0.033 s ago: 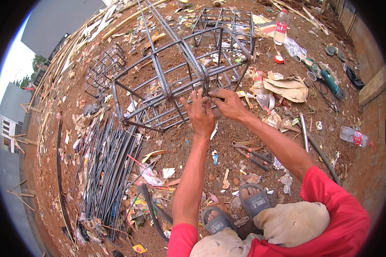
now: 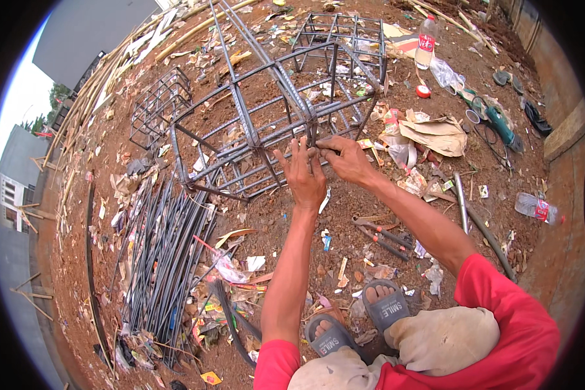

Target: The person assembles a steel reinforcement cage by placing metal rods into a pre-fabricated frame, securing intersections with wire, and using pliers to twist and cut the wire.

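Observation:
A rebar cage (image 2: 240, 107) of dark steel bars and square hoops lies on the dirt in front of me. Both hands meet at one of its near bar crossings. My left hand (image 2: 303, 180) has its outer fingers raised and spread, while the forefinger and thumb close in at the crossing. From the right, my right hand (image 2: 346, 160) pinches at the same spot with curled fingers. Whatever lies between the fingertips is too small or hidden to make out. Pliers-like cutters (image 2: 383, 239) with dark and orange handles rest on the ground below my right forearm.
Cut steel bars (image 2: 166, 260) lie piled at left. Smaller cages (image 2: 159, 107) stand beyond. A bottle (image 2: 426, 42), a green power tool (image 2: 500, 123), brown paper (image 2: 435, 135), a metal pipe (image 2: 461, 201) and another bottle (image 2: 536, 208) are at right. Litter covers the soil; a wall (image 2: 569, 123) borders it.

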A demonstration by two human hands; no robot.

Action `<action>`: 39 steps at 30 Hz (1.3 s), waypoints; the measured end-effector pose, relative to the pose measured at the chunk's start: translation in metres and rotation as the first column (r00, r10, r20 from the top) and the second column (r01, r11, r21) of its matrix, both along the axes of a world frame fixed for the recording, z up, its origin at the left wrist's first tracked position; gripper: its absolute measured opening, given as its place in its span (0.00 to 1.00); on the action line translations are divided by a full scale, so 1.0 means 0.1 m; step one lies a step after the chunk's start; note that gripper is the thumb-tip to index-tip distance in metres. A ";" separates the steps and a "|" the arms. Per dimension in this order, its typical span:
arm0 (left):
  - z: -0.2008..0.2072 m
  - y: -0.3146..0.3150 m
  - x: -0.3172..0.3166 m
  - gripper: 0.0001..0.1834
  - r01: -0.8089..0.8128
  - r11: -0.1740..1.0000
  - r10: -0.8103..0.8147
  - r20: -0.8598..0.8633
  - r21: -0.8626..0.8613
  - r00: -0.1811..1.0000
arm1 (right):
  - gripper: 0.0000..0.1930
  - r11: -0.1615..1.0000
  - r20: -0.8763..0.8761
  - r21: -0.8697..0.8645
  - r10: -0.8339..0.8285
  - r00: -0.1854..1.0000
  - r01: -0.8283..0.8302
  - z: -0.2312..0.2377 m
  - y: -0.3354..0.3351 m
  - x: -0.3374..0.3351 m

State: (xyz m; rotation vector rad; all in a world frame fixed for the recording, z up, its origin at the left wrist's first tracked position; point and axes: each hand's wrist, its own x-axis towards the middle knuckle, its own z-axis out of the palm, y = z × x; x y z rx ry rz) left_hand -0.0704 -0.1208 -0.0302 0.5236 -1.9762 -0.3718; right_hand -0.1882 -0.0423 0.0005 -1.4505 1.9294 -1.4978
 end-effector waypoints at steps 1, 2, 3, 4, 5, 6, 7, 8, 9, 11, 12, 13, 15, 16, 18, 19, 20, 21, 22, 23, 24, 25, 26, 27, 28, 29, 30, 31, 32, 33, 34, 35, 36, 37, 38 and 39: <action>0.00 0.01 0.01 0.23 0.014 1.000 -0.014 0.026 0.021 1.000 | 0.17 1.000 0.051 0.007 -0.014 0.999 0.014 0.00 0.01 0.03; -0.01 0.03 0.04 0.23 0.018 1.000 -0.018 0.023 0.013 1.000 | 0.17 1.000 0.048 -0.001 -0.018 0.999 0.018 -0.01 0.02 0.06; 0.03 0.07 -0.01 0.21 0.016 1.000 -0.015 0.045 -0.009 0.999 | 0.18 1.000 0.061 0.022 -0.010 0.998 0.009 0.01 0.05 -0.02; 0.06 0.07 -0.05 0.20 0.007 0.999 -0.005 0.062 -0.040 0.998 | 0.19 0.999 0.069 0.036 0.003 0.998 -0.005 0.11 0.06 -0.08; 0.09 0.06 -0.03 0.18 0.012 0.999 -0.008 0.074 -0.051 0.997 | 0.20 0.995 0.132 0.098 0.004 0.991 -0.017 0.20 0.05 -0.08; 0.11 0.07 0.02 0.17 0.026 1.000 -0.027 0.062 0.015 0.998 | 0.22 0.986 0.197 0.162 0.001 0.980 -0.033 0.31 0.04 -0.01; 0.17 0.08 0.05 0.16 0.047 0.996 -0.050 0.044 0.081 0.998 | 0.22 0.989 0.167 0.146 -0.016 0.986 -0.008 0.36 0.02 -0.01; 0.17 0.06 0.09 0.16 0.066 0.995 -0.067 0.023 0.069 0.997 | 0.22 0.990 0.177 0.134 0.017 0.984 -0.042 0.30 -0.04 -0.02; 0.18 0.03 0.16 0.16 0.069 0.987 -0.076 0.043 0.144 0.996 | 0.23 0.989 0.193 0.122 0.056 0.980 -0.080 0.25 -0.08 -0.01; 0.20 0.02 0.12 0.16 0.094 0.971 -0.108 0.053 0.220 0.993 | 0.20 0.994 0.181 0.079 0.065 0.981 -0.080 0.20 -0.07 -0.07; 0.21 0.04 0.11 0.17 0.111 0.949 -0.120 0.011 0.294 0.993 | 0.20 0.995 0.168 0.067 0.065 0.984 -0.077 0.18 -0.06 -0.08; 0.22 0.04 0.09 0.17 0.129 0.922 -0.127 -0.030 0.366 0.991 | 0.20 0.995 0.165 0.068 0.056 0.985 -0.068 0.16 -0.04 -0.09; 0.31 0.00 0.08 0.17 0.119 0.904 -0.140 0.021 0.410 0.990 | 0.17 0.999 0.062 0.046 0.010 0.998 -0.013 0.13 -0.02 -0.07; 0.37 -0.03 0.08 0.16 0.097 0.887 -0.146 0.076 0.452 0.986 | 0.17 0.999 0.067 0.048 0.010 0.998 -0.014 0.12 0.00 -0.05; 0.38 -0.15 0.10 0.13 0.052 0.915 -0.136 0.186 0.400 0.973 | 0.15 0.991 -0.095 0.097 -0.086 0.992 0.095 0.14 0.02 0.03; 0.38 -0.22 0.13 0.13 0.037 0.926 -0.132 0.229 0.376 0.964 | 0.14 0.987 -0.152 0.084 -0.126 0.980 0.140 0.18 0.01 0.08; 0.39 -0.29 0.15 0.13 0.024 0.936 -0.126 0.273 0.351 0.954 | 0.14 0.989 -0.143 0.084 -0.113 0.983 0.125 0.21 -0.01 0.13; 0.40 -0.34 0.16 0.14 0.059 0.927 -0.173 0.281 0.370 0.944 | 0.14 0.979 -0.125 0.126 -0.145 0.982 0.160 0.24 -0.01 0.15; 0.41 -0.38 0.18 0.14 0.050 0.927 -0.165 0.283 0.373 0.945 | 0.14 0.966 -0.109 0.169 -0.176 0.978 0.193 0.26 -0.02 0.16; 0.42 -0.41 0.19 0.15 0.091 0.923 -0.216 0.308 0.375 0.926 | 0.14 0.952 -0.082 0.214 -0.205 0.975 0.218 0.27 -0.05 0.17; 0.44 -0.41 0.18 0.15 0.138 0.914 -0.273 0.328 0.381 0.904 | 0.14 0.952 -0.083 0.219 -0.201 0.976 0.215 0.25 -0.05 0.15; 0.46 -0.42 0.15 0.15 0.135 0.913 -0.271 0.326 0.385 0.906 | 0.14 0.950 0.020 0.240 -0.209 0.978 0.198 0.24 -0.05 0.12; 0.49 -0.42 0.12 0.15 0.152 0.905 -0.296 0.331 0.397 0.896 | 0.14 0.949 0.122 0.259 -0.217 0.968 0.180 0.23 -0.06 0.08; 0.49 -0.43 0.13 0.15 0.163 0.898 -0.315 0.338 0.410 0.887 | 0.14 0.941 0.192 0.302 -0.217 0.957 0.153 0.24 -0.06 0.07; 0.50 -0.43 0.13 0.15 0.174 0.889 -0.336 0.345 0.423 0.877 | 0.14 0.941 0.194 0.307 -0.211 0.958 0.144 0.22 -0.08 0.05; 0.43 -0.47 0.11 0.12 0.194 0.925 -0.301 0.319 0.326 0.899 | 0.14 0.948 0.298 0.300 -0.197 0.934 0.104 0.20 -0.09 0.02; 0.39 -0.46 0.08 0.12 0.189 0.919 -0.304 0.319 0.345 0.898 | 0.14 0.951 0.399 0.303 -0.190 0.897 0.066 0.13 -0.09 -0.01; 0.38 -0.45 0.09 0.11 0.183 0.935 -0.284 0.331 0.303 0.900 | 0.13 0.958 0.471 0.283 -0.183 0.863 0.049 0.19 -0.03 0.05; 0.37 -0.44 0.08 0.10 0.179 0.949 -0.264 0.341 0.261 0.902 | 0.14 0.978 0.548 0.200 -0.167 0.820 0.065 0.05 -0.05 0.05; 0.35 -0.45 0.16 0.08 0.162 0.961 -0.230 0.329 0.223 0.916 | 0.12 0.965 0.419 0.239 -0.205 0.885 0.110 0.07 -0.04 0.17; 0.30 -0.43 0.14 0.08 0.152 0.959 -0.229 0.336 0.239 0.914 | 0.10 0.948 0.267 0.267 -0.246 0.932 0.173 0.09 0.03 0.21; 0.25 -0.40 0.14 0.08 0.147 0.974 -0.191 0.284 0.172 0.940 | 0.10 0.945 0.275 0.283 -0.243 0.930 0.163 0.02 0.09 0.28; 0.25 -0.39 0.09 0.08 0.142 0.986 -0.159 0.218 0.092 0.963 | 0.08 0.977 0.037 0.055 -0.210 0.977 0.208 0.00 0.15 0.30; 0.25 -0.40 0.07 0.10 0.150 0.985 -0.167 0.234 0.086 0.958 | 0.08 0.967 -0.206 -0.178 -0.219 0.954 0.184 -0.02 0.20 0.31; 0.25 -0.40 0.08 0.10 0.146 0.985 -0.164 0.234 0.090 0.958 | 0.08 0.968 -0.206 -0.174 -0.215 0.955 0.180 -0.04 0.21 0.30; 0.24 -0.41 0.09 0.10 0.157 0.982 -0.178 0.240 0.104 0.954 | 0.07 0.974 -0.245 -0.170 -0.188 0.951 0.148 -0.02 0.22 0.29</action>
